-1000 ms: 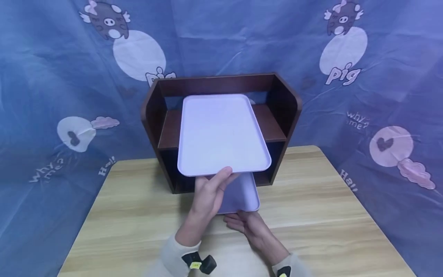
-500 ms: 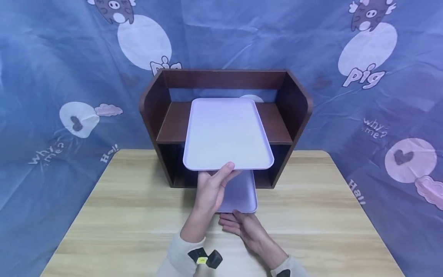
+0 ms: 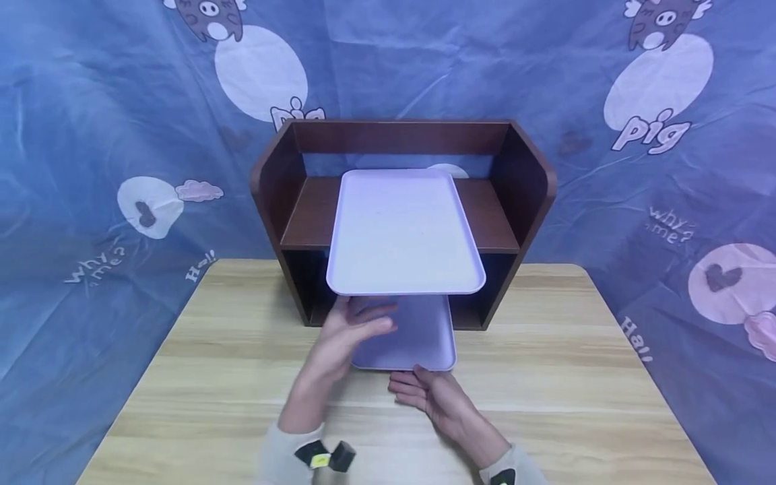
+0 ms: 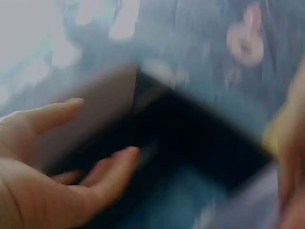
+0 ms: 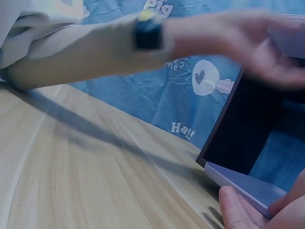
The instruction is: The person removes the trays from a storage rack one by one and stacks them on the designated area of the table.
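- The left hand (image 3: 348, 330) has let go: half a second ago its thumb and fingers pinched the near rim of the upper pale lilac rectangular plastic tray (image 3: 403, 232); now its grip is spread and holds nothing, blurred with motion, just below and in front of that rim.
- The left wrist view agrees, though it is smeared: the fingers (image 4: 102, 174) are straight and apart, with nothing between them.
- The right hand (image 3: 433, 397) lies palm up on the table, its relaxed fingertips touching the near edge of the lower pale lilac plastic tray (image 3: 409, 333); the right wrist view shows the fingertips (image 5: 236, 210) against that edge (image 5: 243, 186), not curled round it.
- The upper tray now sits level and unaided on the middle board of the dark brown wooden desktop shelf (image 3: 527, 188), its near part hanging out over the front edge.
- A second ago that tray was tilted and nearer the camera; it has since gone deeper and flatter.
- The lower tray lies in the shelf's bottom opening, its near half out on the light wooden table (image 3: 576, 377).
- My judgement: the upper tray is placed, and the lower one only part-way in.
- Behind hangs a blue cartoon-pig cloth (image 3: 91, 135).
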`<state>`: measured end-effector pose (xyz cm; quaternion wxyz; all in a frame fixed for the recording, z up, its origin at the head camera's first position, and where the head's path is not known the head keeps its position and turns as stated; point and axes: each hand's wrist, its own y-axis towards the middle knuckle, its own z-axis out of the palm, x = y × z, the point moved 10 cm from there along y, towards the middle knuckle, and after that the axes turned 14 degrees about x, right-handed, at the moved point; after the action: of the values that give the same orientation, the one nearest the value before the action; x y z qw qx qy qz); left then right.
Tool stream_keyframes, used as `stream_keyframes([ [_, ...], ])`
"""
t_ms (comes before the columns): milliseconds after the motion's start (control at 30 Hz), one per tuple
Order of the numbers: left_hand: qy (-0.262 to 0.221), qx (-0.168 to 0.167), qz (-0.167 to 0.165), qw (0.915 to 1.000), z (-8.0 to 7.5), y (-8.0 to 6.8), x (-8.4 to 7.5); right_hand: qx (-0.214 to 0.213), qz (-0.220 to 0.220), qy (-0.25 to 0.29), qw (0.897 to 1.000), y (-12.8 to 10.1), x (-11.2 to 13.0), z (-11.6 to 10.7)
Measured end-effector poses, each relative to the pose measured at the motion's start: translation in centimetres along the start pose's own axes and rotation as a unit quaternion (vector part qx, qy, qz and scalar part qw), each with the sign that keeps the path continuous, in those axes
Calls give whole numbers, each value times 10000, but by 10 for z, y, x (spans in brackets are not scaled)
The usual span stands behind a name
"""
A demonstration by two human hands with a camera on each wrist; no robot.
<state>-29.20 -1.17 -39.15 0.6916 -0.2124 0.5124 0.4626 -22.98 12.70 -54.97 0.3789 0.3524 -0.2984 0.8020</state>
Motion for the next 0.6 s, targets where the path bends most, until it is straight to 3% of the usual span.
stream_keyframes([
  [67,910,-622,-726,9913,-43,-14,19,-41,17,17,10000,2,1,0],
  [167,1914,-1403,-1626,9577,-99,-28,49,-169,-24,28,9998,4,6,-4],
  [233,2345,-1539,-1980,9392,-120,-30,65,-240,-52,24,9997,7,9,-6],
  [333,2694,-1283,-2231,9280,-130,-29,82,-235,-83,-28,9997,10,11,-5],
  [600,2941,-547,-2514,9205,-121,-36,100,-160,166,-221,9995,2,-6,-1],
])
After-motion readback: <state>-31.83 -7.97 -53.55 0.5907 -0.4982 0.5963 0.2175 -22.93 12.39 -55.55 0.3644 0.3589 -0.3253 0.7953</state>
